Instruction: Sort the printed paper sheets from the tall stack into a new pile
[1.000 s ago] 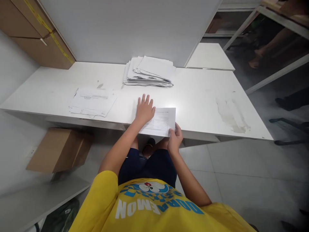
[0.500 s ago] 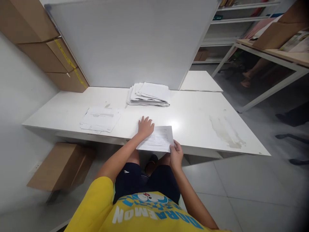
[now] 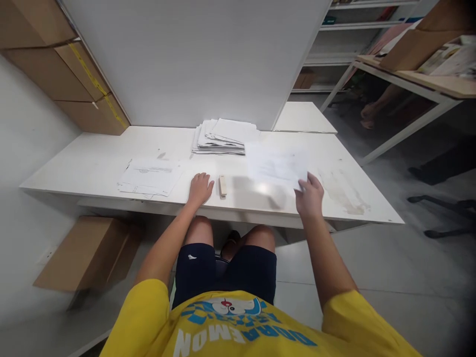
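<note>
My right hand (image 3: 309, 196) pinches the near corner of a printed sheet of paper (image 3: 277, 164) and holds it, blurred by motion, above the right half of the white table (image 3: 92, 163). My left hand (image 3: 200, 188) rests flat on the table near its front edge, fingers together and stretched out, holding nothing. A small cream stapler (image 3: 222, 186) lies just right of my left hand. An untidy stack of papers (image 3: 223, 135) sits at the back of the table, against the white partition.
A smaller pile of printed sheets (image 3: 148, 177) lies left of my left hand. Cardboard boxes (image 3: 67, 74) stand at the back left, another box (image 3: 85, 250) under the table. A worn smudge (image 3: 340, 191) marks the right side. Another person's bare feet (image 3: 370, 116) show beneath a far table.
My right hand has lifted the sheet from under my left hand and swung it up and to the right. The stapler that lay beneath it now shows. My left hand slid slightly left.
</note>
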### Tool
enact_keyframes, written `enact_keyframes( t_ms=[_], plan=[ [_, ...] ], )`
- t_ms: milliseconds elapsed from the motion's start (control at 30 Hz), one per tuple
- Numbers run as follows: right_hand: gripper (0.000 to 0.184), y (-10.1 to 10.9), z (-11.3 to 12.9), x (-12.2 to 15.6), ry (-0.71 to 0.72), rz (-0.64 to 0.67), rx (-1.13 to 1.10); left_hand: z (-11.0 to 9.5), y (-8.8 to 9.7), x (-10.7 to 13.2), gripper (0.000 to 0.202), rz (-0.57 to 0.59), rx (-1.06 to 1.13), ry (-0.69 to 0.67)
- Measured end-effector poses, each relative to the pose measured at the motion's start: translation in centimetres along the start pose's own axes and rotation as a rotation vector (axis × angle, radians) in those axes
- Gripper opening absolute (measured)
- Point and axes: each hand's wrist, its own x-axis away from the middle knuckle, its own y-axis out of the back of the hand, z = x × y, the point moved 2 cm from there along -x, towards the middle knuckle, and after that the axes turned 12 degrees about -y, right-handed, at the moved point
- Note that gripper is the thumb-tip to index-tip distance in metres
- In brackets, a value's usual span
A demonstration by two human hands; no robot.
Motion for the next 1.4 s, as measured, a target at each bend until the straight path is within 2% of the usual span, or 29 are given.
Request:
enact_keyframes(
  t_ms=[67,167,233,333,400,467,533,667,733,800,900,967,1067,1100,1200,1267,1300,1400],
  plan=[
    [0.061,-4.7,0.5,-4.0,0.050,0.015,0.063,-0.2,-0.3,-0.2,0.025,0.029,-0.038,0.006],
    [0.070,-11.7,0.0,-10.0,0.134,0.037,0.251,-0.5,-0.2,-0.5,0.023,0.027,-0.028,0.036],
    [0.070,-15.6,-0.5,-13.4,0.214,-0.007,0.385,-0.5,0.0,-0.3,0.021,0.011,0.007,0.058],
    [0.067,-19.5,-1.1,-17.1,0.212,-0.098,0.530,-0.5,0.0,0.1,0.020,-0.001,0.035,0.073],
    [0.065,-20.7,-1.8,-18.2,0.147,-0.125,0.587,-0.6,-0.2,0.3,0.019,0.004,0.026,0.066],
    [0.064,-20.5,-2.9,-18.0,0.079,-0.146,0.625,-0.7,-0.3,0.5,0.021,0.020,-0.009,0.050],
    [0.067,-19.2,-4.3,-16.6,0.058,-0.164,0.698,-0.9,-0.4,0.6,0.024,0.051,-0.059,0.028],
    [0.074,-15.2,-6.8,-12.9,0.180,0.006,0.829,-1.2,-0.5,0.8,0.029,0.113,-0.155,0.007],
    [0.074,-13.7,-7.4,-11.3,0.191,0.056,0.820,-1.2,-0.6,0.8,0.031,0.133,-0.189,0.006],
    [0.073,-12.6,-7.6,-9.8,0.171,0.037,0.838,-1.3,-0.8,0.8,0.032,0.148,-0.191,0.004],
    [0.069,-11.5,-7.5,-7.2,0.177,0.056,0.972,-1.3,-0.6,0.6,0.033,0.128,-0.173,0.026],
    [0.067,-10.7,-7.5,-4.6,0.231,0.142,1.120,-0.9,0.4,0.3,0.034,0.104,-0.183,0.019],
    [0.064,-8.9,-7.7,0.0,0.331,0.262,1.329,0.9,3.1,-0.1,0.042,0.153,-0.220,-0.015],
    [0.065,-8.2,-7.8,1.4,0.344,0.270,1.376,1.8,4.2,0.0,0.048,0.161,-0.250,0.043],
    [0.069,-6.4,-8.2,4.0,0.341,0.247,1.436,4.5,7.1,1.3,0.069,0.138,-0.381,0.404],
    [0.070,-5.8,-8.2,4.7,0.344,0.260,1.444,5.1,7.9,2.3,0.068,0.201,-0.440,0.500],
    [0.070,-5.7,-8.2,4.8,0.343,0.266,1.446,5.0,8.0,2.7,0.060,0.245,-0.457,0.479],
    [0.070,-5.9,-8.1,4.9,0.330,0.269,1.440,3.6,7.4,3.4,0.035,0.366,-0.475,0.288]
  ],
)
